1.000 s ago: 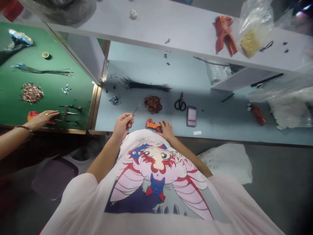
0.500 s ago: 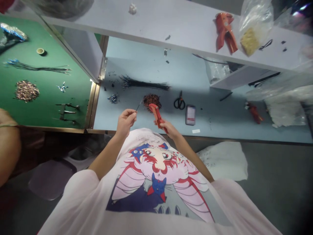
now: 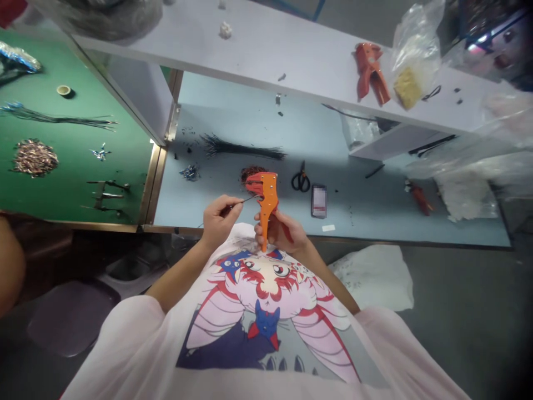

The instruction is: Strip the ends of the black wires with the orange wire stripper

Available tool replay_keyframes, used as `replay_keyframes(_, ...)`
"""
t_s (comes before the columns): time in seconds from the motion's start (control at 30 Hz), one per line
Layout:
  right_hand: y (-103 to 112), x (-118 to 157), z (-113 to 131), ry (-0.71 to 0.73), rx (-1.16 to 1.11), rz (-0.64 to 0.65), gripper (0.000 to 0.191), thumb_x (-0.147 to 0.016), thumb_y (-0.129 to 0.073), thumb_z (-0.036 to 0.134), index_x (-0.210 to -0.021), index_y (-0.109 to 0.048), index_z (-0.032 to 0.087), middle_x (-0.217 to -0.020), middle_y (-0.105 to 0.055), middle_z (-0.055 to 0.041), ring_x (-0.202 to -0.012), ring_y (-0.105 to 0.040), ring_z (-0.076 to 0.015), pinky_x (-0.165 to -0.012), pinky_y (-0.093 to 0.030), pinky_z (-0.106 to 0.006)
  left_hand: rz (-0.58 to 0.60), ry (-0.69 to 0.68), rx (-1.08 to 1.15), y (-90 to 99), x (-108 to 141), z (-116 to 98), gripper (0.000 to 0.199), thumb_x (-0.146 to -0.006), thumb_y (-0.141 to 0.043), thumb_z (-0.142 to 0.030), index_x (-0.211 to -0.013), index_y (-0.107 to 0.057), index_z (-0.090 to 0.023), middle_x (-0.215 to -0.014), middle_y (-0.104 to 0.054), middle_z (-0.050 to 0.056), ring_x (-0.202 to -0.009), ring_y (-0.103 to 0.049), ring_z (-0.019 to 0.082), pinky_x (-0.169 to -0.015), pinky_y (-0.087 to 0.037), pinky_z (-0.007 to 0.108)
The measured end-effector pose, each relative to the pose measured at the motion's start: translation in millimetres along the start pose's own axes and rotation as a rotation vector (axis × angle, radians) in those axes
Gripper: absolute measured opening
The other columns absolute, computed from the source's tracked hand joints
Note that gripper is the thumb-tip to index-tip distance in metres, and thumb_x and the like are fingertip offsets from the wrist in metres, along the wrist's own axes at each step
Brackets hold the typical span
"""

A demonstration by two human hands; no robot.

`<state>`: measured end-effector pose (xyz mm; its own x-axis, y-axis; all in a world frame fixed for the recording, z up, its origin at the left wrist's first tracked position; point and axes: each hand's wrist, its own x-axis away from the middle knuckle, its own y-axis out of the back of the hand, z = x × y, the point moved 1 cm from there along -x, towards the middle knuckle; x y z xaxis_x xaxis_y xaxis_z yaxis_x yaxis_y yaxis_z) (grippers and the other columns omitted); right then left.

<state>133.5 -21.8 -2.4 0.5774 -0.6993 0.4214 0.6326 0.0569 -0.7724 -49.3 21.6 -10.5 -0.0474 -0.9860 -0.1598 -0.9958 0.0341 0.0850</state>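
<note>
In the middle of the head view my right hand (image 3: 288,229) is wrapped round the handles of an orange and red wire stripper (image 3: 270,191), held upright with its jaws pointing left. My left hand (image 3: 219,221) pinches a thin dark wire (image 3: 249,199). The wire's free end reaches the notch on the stripper's left side, below the jaws; whether it touches is too small to tell. Behind the stripper, partly hidden, lies a pile of reddish-brown scraps (image 3: 250,171). Beyond it stretches a bundle of dark wires (image 3: 245,148).
Scissors (image 3: 300,179) and a phone (image 3: 319,201) lie to the right. Small blue-tipped pieces (image 3: 190,172) sit at the left. A white shelf (image 3: 258,44) crosses above, carrying another red stripper (image 3: 370,73). On the green table (image 3: 79,189) lies a copper-coloured pile (image 3: 35,158). Another person's arm (image 3: 10,266) shows at far left.
The wire stripper has turned from lying tilted over the scrap pile to upright, its orange side showing. My left hand has brought the wire right, against or close to it. The view has shifted slightly.
</note>
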Motion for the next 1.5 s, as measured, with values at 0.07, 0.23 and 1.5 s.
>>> replay_keyframes(0.07,-2.5,4.7,-1.0,-0.008,-0.023,0.041,0.039,-0.093,-0.030,0.040,-0.105,-0.054,0.013,-0.081,-0.064,-0.0083,-0.068,-0.063,-0.0192,-0.063,-0.052,-0.035,-0.007,-0.020,0.019,-1.2,-0.3,-4.8,0.010,-0.079,-0.062,-0.024,-0.082,-0.069,-0.018,-0.068,-0.060,0.000,-0.061,-0.052,0.009,-0.058,-0.040,0.021)
replay_keyframes(0.23,-10.1,13.5,-2.2,-0.030,-0.027,0.060,0.043,-0.093,-0.028,0.044,-0.107,-0.053,0.012,-0.080,-0.064,-0.0090,-0.066,-0.064,-0.0191,-0.060,-0.050,-0.031,0.068,-0.083,0.005,-6.4,-2.0,-16.8,0.008,-0.079,-0.061,-0.022,-0.075,-0.066,-0.017,-0.066,-0.058,0.000,-0.060,-0.048,0.009,-0.056,-0.038,0.021)
replay_keyframes(1.5,-14.2,12.3,-13.2,-0.105,-0.156,0.163,0.054,-0.093,-0.006,0.058,-0.085,-0.042,0.019,-0.056,-0.050,0.0024,-0.038,-0.044,-0.0101,-0.043,-0.047,-0.027,0.154,0.035,0.114,-26.1,5.2,-12.6,0.009,-0.078,-0.063,-0.024,-0.077,-0.069,-0.018,-0.067,-0.064,0.002,-0.059,-0.055,0.010,-0.055,-0.043,0.022)
